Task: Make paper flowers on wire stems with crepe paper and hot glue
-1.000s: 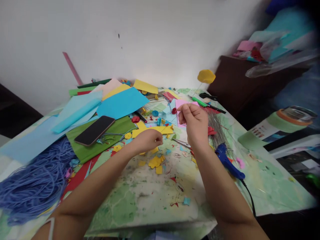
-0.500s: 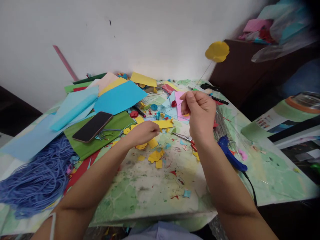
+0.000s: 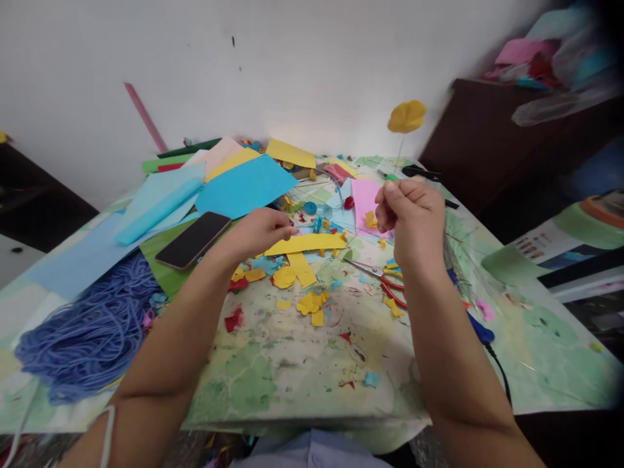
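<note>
My right hand is closed around a thin wire stem. At the top of that stem a yellow paper flower stands out against the wall. My left hand hovers at the left end of a yellow paper strip, its fingers pressed together; what they hold, if anything, is hidden. Yellow paper petals and small squares lie below the strip. Scissors with red handles rest on the table to the left of my right forearm.
Blue cord, a phone and coloured sheets cover the table's left side. A blue glue gun lies partly behind my right forearm. A green bottle stands at the right.
My left hand has moved up and left, from over the paper scraps to the strip's left end. The flower's stem has swung more upright in my right hand. The view has shifted slightly left.
</note>
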`<state>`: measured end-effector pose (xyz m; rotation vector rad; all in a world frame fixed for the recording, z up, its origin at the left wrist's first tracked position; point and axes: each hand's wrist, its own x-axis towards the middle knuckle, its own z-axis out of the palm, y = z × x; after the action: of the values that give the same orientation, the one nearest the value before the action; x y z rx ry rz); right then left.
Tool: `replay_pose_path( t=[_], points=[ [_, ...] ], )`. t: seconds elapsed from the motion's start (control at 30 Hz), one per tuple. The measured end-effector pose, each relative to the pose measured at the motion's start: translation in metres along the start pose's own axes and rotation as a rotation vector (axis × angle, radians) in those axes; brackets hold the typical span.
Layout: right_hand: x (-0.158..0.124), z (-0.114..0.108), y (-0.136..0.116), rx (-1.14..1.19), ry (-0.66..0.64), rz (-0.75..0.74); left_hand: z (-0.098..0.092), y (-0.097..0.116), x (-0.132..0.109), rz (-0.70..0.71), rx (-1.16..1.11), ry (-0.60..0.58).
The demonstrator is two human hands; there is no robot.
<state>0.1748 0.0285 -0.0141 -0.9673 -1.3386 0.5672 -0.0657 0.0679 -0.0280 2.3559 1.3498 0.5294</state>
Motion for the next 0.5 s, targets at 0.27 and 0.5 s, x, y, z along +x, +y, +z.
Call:
replay_pose_path(
  t=[0.27,0.5],
  points=[
    [-0.003,0.011,0.009,-0.398,-0.105,-0.067,0.033,0.021,-0.009,0.302,-0.222,-0.304],
    [-0.008,0.022,0.01,-0.612,-0.201,-0.069,0.076,0.026,-0.028,0.273,-0.232,-0.41]
  ],
)
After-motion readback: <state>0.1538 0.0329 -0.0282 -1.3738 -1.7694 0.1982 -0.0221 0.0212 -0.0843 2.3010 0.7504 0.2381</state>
